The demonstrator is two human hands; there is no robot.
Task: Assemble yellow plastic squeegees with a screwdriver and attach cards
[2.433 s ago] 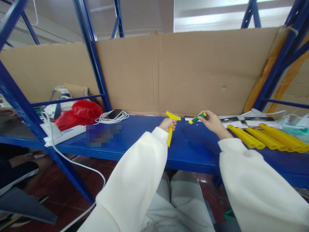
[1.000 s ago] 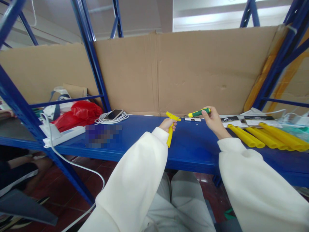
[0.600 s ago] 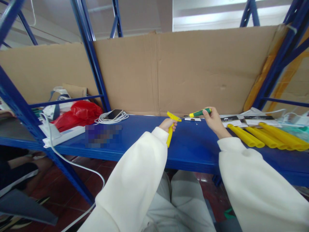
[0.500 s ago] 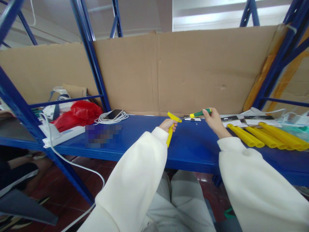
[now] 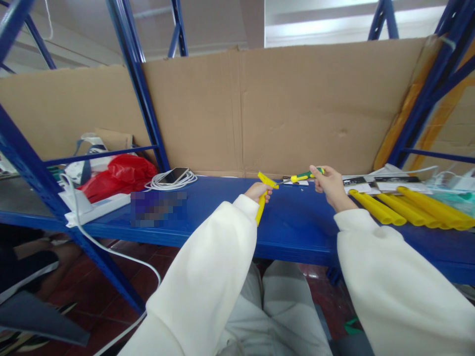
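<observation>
My left hand (image 5: pixel 259 192) is closed round the handle of a yellow T-shaped tool (image 5: pixel 261 210), which looks like a scraper or peeler, held upright over the blue shelf. In my right hand (image 5: pixel 328 184) is a screwdriver (image 5: pixel 302 176) with a green and yellow handle, gripped at its rear end. Its thin metal shaft points left and its tip meets the head of the yellow tool. Just behind the shaft lies a small white and black card (image 5: pixel 296 183).
Several yellow tubes (image 5: pixel 378 208) lie at the right by black and white packets (image 5: pixel 358 186). A phone (image 5: pixel 176 175) rests on a coiled white cable (image 5: pixel 187 183) at the left, near a red bag (image 5: pixel 122 173) and a white power strip (image 5: pixel 107 206). Cardboard (image 5: pixel 297 109) stands behind the blue shelf (image 5: pixel 218 217).
The fingers of my right hand have shifted and loosened a little at the screwdriver's rear end, and its handle has turned slightly. My left hand and the yellow tool have hardly moved.
</observation>
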